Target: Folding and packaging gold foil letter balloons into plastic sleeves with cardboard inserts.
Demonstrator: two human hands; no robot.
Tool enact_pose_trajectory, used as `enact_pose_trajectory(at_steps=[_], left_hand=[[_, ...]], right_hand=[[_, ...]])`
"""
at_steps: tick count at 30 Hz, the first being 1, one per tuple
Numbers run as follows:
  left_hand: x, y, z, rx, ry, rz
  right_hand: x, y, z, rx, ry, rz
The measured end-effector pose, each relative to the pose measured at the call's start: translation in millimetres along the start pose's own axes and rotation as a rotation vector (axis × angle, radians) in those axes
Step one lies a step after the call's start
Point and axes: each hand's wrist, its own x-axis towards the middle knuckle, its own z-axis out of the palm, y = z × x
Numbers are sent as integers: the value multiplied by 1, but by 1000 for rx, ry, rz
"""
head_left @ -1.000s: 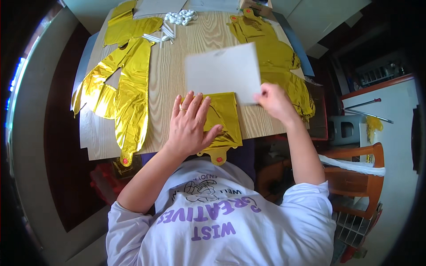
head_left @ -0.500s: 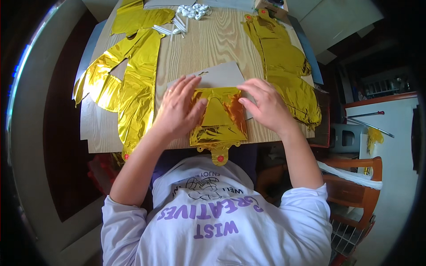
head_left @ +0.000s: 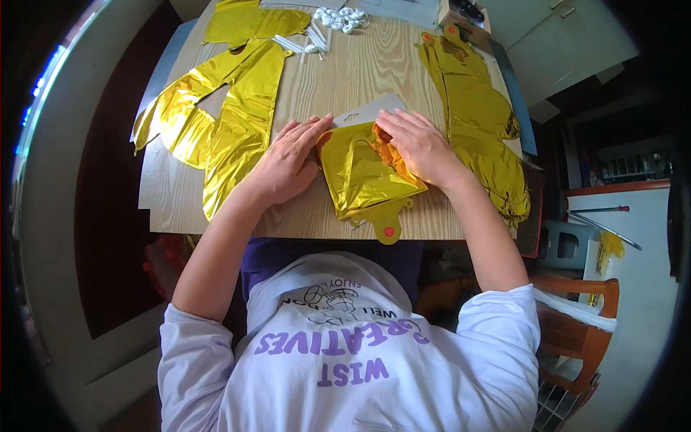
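In front of me lies a gold foil balloon (head_left: 360, 171), folded into a flat, roughly square packet and turned at a slant. Its tabbed tail with a red dot pokes over the table's front edge. Under its far side a grey card (head_left: 367, 111) with a small cut-out hole sticks out. Along the packet's left edge rests my left hand (head_left: 291, 155), fingers stretched out and the thumb partly hidden. My right hand (head_left: 417, 147) lies with straight fingers over the right edge, where the foil is crumpled and shines orange. Neither hand is closed around the foil.
Unfolded gold foil balloons lie at the left (head_left: 241, 108) and right (head_left: 475, 108) of the wooden table (head_left: 345, 72). Toward the back are white straws (head_left: 317, 37), a heap of white ribbon rolls (head_left: 342, 19) and a small box (head_left: 464, 20). A wooden chair (head_left: 576, 324) stands at the right.
The folded balloon has turned at a slant and shifted away from me. My right hand has come down onto its right edge; my left has settled against the left edge. The whole view has shifted slightly.
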Motion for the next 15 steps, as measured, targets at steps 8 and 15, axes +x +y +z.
enact_pose_trajectory(at_steps=[8, 15], left_hand=[[12, -7, -7, -10, 18, 44], [34, 13, -5, 17, -8, 62]], right_hand=[[-6, -6, -34, 161, 24, 53], [-57, -76, -63, -59, 1, -160]])
